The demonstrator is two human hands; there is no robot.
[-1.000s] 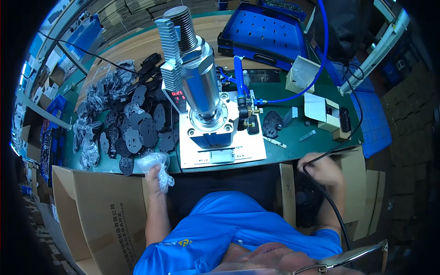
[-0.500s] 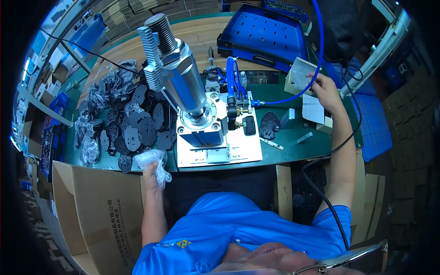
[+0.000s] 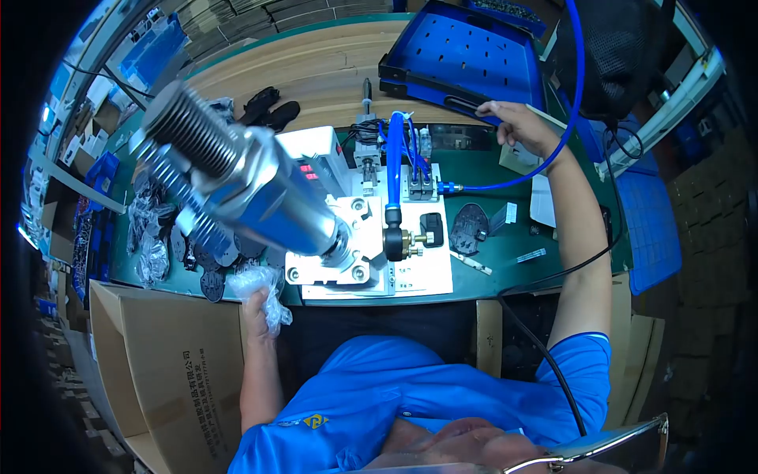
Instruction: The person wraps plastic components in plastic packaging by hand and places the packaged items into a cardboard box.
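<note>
The left hand grasps the bag; the right hand, loosely open, should clear the hose by its wrist.

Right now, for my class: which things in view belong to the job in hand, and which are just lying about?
Likely in the job:
- crumpled clear plastic, in the left hand
- box, by the right hand
- piled dark parts
- metal machine

Seemingly just lying about:
- blue tray
- clear strip

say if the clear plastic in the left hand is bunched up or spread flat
Bunched up: the clear plastic forms a creased, uneven wad in the left hand.
</note>
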